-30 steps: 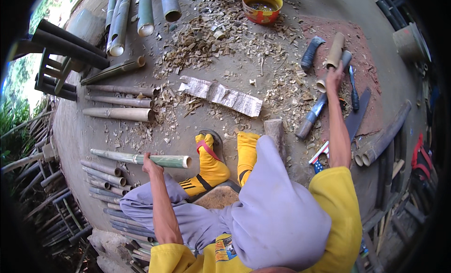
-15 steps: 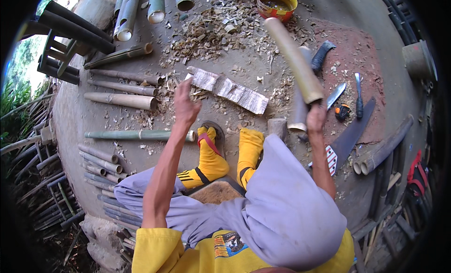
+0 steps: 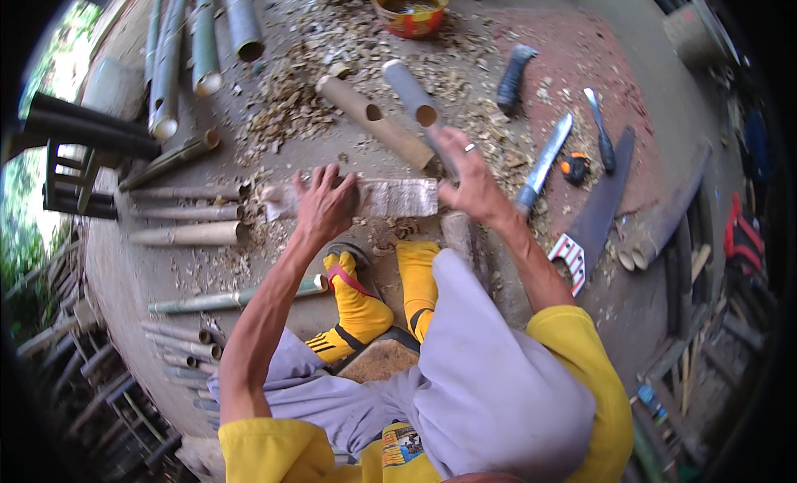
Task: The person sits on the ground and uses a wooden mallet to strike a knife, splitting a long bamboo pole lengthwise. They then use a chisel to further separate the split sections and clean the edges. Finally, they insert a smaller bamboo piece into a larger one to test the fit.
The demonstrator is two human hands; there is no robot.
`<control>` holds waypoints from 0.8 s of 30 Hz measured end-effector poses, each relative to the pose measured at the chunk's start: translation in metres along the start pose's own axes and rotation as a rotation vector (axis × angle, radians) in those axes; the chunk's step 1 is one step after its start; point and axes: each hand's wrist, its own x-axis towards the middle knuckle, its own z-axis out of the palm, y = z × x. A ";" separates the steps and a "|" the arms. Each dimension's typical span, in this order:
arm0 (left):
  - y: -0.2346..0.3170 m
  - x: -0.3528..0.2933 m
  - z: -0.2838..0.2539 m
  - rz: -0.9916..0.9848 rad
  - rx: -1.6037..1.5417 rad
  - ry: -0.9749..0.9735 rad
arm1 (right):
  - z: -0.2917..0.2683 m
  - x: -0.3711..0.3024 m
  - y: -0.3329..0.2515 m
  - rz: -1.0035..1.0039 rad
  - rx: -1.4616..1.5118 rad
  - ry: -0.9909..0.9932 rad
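A long, pale, rough-surfaced wooden block (image 3: 400,198) lies crosswise on the ground ahead of my feet. My left hand (image 3: 325,207) grips it from above near its left half, fingers bent over the far edge. By the block's right end is my right hand (image 3: 475,182), fingers apart, with no tube in it; its thumb is close to or touching that end. Just beyond lies a tan bamboo tube (image 3: 374,122) with a hole cut in its side. A greyer bamboo tube (image 3: 408,91), also holed, rests beside it, partly behind my right hand.
To the right lie a knife (image 3: 548,163), a chisel (image 3: 602,130), a tape measure (image 3: 574,168), a handsaw (image 3: 599,207) and a dark-handled tool (image 3: 515,78). A yellow-red bowl (image 3: 410,9) stands at the far side among wood chips. Several bamboo tubes (image 3: 187,234) lie left. A short post (image 3: 466,242) stands by my right foot.
My right hand has let go of the bamboo tube, which now lies on the ground. My left hand has come down onto the wooden block, which now lies straighter across. The view has shifted.
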 end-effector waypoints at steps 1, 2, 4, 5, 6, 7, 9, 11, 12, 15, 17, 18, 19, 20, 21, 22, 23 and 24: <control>0.007 -0.002 -0.012 0.037 -0.014 0.016 | -0.005 -0.014 -0.014 0.000 0.040 -0.013; 0.017 -0.005 -0.027 0.073 -0.042 -0.004 | -0.002 -0.029 -0.025 -0.031 -0.022 -0.065; 0.037 -0.016 -0.057 0.124 -0.120 -0.060 | 0.007 -0.058 -0.038 -0.032 -0.141 -0.168; 0.046 -0.015 -0.067 0.176 -0.126 -0.060 | 0.009 -0.070 -0.044 0.008 -0.211 -0.206; 0.058 -0.014 -0.074 0.228 -0.134 -0.060 | 0.009 -0.083 -0.048 0.050 -0.278 -0.248; 0.069 -0.017 -0.080 0.263 -0.131 -0.061 | 0.010 -0.097 -0.047 0.106 -0.222 -0.191; 0.085 -0.023 -0.087 0.309 -0.193 0.062 | 0.006 -0.124 -0.040 0.201 -0.109 -0.081; 0.096 -0.031 -0.082 0.356 -0.269 0.239 | -0.001 -0.163 -0.039 0.434 0.064 -0.006; 0.101 -0.034 -0.086 0.301 -0.325 0.241 | -0.005 -0.186 -0.039 0.618 0.123 -0.011; 0.097 -0.042 -0.069 0.087 -0.564 0.225 | -0.012 -0.278 -0.037 0.842 0.102 0.358; 0.096 -0.046 -0.049 0.056 -0.706 0.155 | -0.011 -0.346 -0.036 0.946 0.105 0.607; 0.100 -0.045 -0.040 0.092 -0.764 0.074 | -0.008 -0.380 -0.037 1.033 0.066 0.728; 0.106 -0.043 -0.030 0.128 -0.819 -0.011 | -0.009 -0.408 -0.042 1.146 -0.001 0.767; 0.113 -0.039 -0.016 0.205 -0.815 -0.039 | -0.011 -0.430 -0.045 1.260 -0.068 0.799; 0.117 -0.034 -0.002 0.271 -0.814 -0.058 | -0.015 -0.441 -0.040 1.323 -0.137 0.807; 0.126 -0.027 0.010 0.380 -0.718 -0.085 | -0.014 -0.457 -0.038 1.401 -0.213 0.835; 0.143 -0.019 0.013 0.394 -0.703 -0.117 | -0.013 -0.474 -0.040 1.490 -0.299 0.871; 0.154 -0.012 0.014 0.436 -0.580 -0.132 | -0.013 -0.487 -0.032 1.492 -0.288 0.939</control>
